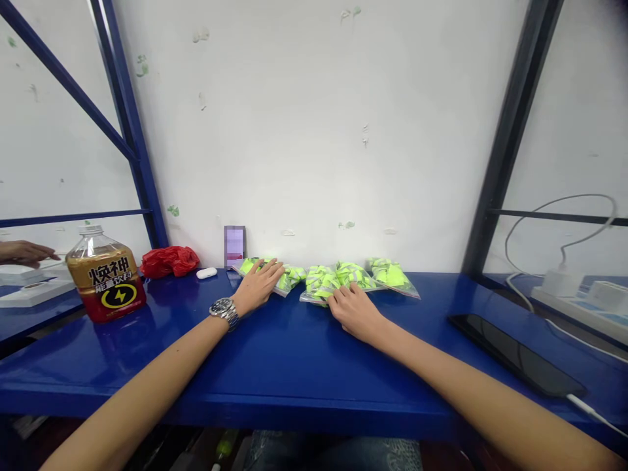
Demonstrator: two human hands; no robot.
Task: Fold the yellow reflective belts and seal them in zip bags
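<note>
Several clear plastic bags of folded neon-yellow fabric with grey reflective strips lie in a row by the wall. My left hand (pixel 258 284), with a metal watch (pixel 224 310) on its wrist, rests flat on the leftmost bag (pixel 294 277), fingers stretched out. My right hand (pixel 354 311) has its fingers curled at the front edge of the middle bag (pixel 318 279), closed on the plastic; the fingertips are partly hidden. Behind it sits another bag (pixel 354 273), and the rightmost bag (pixel 390 273) lies apart from both hands.
On the blue table (pixel 294 366) stand a big drink bottle (pixel 106 275), a red plastic bag (pixel 169 261), a white case (pixel 207 273) and a phone (pixel 234 246) leaning on the wall. A cabled black phone (pixel 515 353) lies right. Another person's hand (pixel 28 252) shows far left.
</note>
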